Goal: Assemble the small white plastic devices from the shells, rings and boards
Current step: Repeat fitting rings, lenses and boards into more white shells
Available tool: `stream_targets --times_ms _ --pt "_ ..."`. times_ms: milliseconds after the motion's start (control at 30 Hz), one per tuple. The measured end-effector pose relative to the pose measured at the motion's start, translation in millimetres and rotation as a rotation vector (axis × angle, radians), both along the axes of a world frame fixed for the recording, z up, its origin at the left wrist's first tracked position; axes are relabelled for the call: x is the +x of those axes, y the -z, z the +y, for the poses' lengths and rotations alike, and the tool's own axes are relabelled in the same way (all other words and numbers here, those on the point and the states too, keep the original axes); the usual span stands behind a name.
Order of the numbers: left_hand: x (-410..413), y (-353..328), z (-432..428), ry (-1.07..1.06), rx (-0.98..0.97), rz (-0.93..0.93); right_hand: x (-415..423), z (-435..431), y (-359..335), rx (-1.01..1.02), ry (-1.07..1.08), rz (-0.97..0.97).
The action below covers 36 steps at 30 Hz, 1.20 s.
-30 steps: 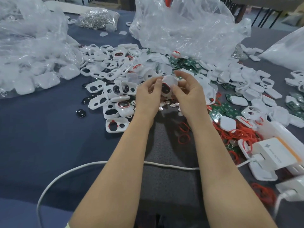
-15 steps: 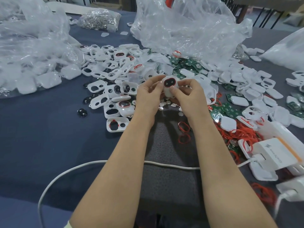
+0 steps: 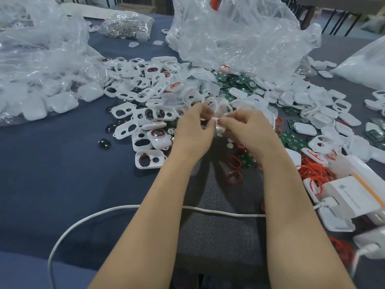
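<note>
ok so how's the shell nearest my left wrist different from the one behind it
The nearest shell has both holes empty; the shell behind it has its large window filled with a dark glossy piece. The loose red ring sits crooked on the nearest shell; the seated red ring neatly frames the window of the shell behind it. Both are white rounded rectangles lying flat.

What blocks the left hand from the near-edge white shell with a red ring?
Probably yes: the shell lies uncovered at the near edge of the pile, just left of the left hand. But that hand and the right hand both pinch a small white part, so it must release first.
</note>
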<state>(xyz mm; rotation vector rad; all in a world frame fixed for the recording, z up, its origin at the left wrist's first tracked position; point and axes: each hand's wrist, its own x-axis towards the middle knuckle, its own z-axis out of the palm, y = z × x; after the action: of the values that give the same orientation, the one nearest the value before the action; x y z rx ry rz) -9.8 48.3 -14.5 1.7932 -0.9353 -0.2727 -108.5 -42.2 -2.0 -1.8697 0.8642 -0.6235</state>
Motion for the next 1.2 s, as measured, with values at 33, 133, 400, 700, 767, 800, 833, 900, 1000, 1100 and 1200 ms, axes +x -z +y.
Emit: stream_targets --times_ms 33,133,400,700,767,800,833,900,1000,1100,1200 --pt "-1 2 0 0.027 0.066 -0.042 -1 0 1 -0.068 -0.024 0.071" --pt "-1 2 0 0.012 0.209 -0.071 1 3 3 -0.205 -0.086 0.217" --pt "3 -5 0 0.02 0.369 -0.157 5 2 -5 -0.432 -0.062 0.459" --pt "7 -5 -11 0.02 0.396 -0.133 11 -5 -3 -0.169 -0.096 0.348" --pt "9 -1 -10 -0.003 0.361 -0.11 13 -4 1 -0.185 -0.079 0.34" --pt "10 0 -10 -0.02 0.331 -0.084 14 -2 2 -0.205 -0.071 0.333" --pt "11 1 -9 -0.04 0.294 -0.052 15 0 2 -0.222 -0.063 0.317" --pt "9 1 -9 -0.08 0.199 0.01 16 4 4 -0.254 -0.037 0.271" --pt "7 0 -10 -0.131 0.074 0.034 15 5 2 -0.265 0.015 0.214" --pt "4 1 -9 -0.123 0.059 -0.017 13 4 -1 -0.121 0.051 0.132" --pt "4 2 -7 -0.072 0.123 -0.031 7 2 -4 -0.069 -0.011 0.205"
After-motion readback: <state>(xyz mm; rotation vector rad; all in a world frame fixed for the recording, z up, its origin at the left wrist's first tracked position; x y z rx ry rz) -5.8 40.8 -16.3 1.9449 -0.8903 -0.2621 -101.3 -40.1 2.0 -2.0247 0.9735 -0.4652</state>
